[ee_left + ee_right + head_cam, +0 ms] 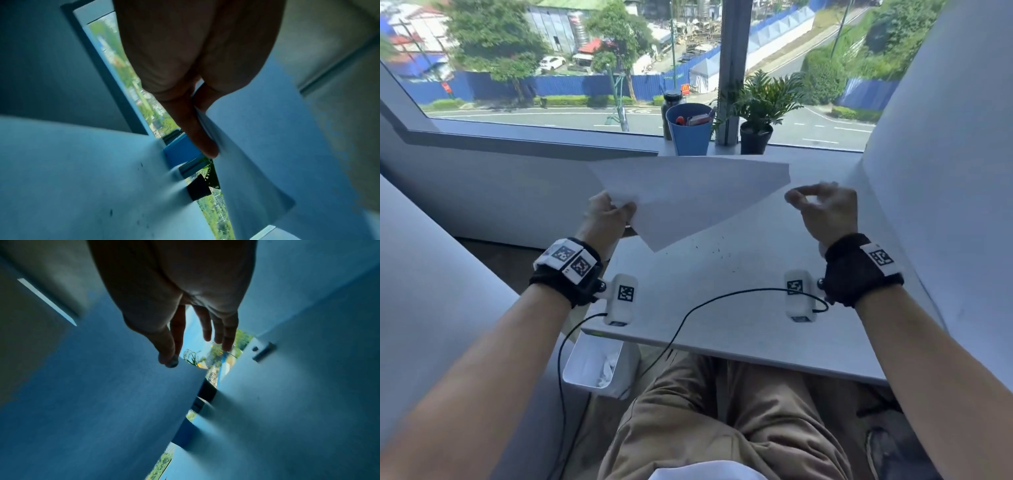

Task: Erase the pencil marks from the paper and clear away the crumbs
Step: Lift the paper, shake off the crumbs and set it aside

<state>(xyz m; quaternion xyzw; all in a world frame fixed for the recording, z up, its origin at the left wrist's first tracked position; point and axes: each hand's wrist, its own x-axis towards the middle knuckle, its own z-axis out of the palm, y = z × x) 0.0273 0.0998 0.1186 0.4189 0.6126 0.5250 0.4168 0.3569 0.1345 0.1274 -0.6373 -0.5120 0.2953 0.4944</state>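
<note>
A white sheet of paper (pixel 688 195) hangs tilted above the white desk (pixel 722 308), lifted off it. My left hand (pixel 609 212) pinches the sheet's left edge between thumb and fingers; in the left wrist view the thumb (pixel 197 129) lies against the paper (pixel 267 138). My right hand (pixel 822 205) hovers to the right of the sheet, loosely curled fingers holding nothing, and the right wrist view shows its fingers (pixel 205 331) spread and relaxed. Dark eraser crumbs (pixel 709 250) are scattered on the desk below the sheet. No eraser is in sight.
A blue cup (pixel 690 128) with pens and a small potted plant (pixel 756 116) stand on the window sill behind the desk. A white bin (pixel 599 363) with crumpled paper sits on the floor at the desk's front left. White partitions flank the desk on both sides.
</note>
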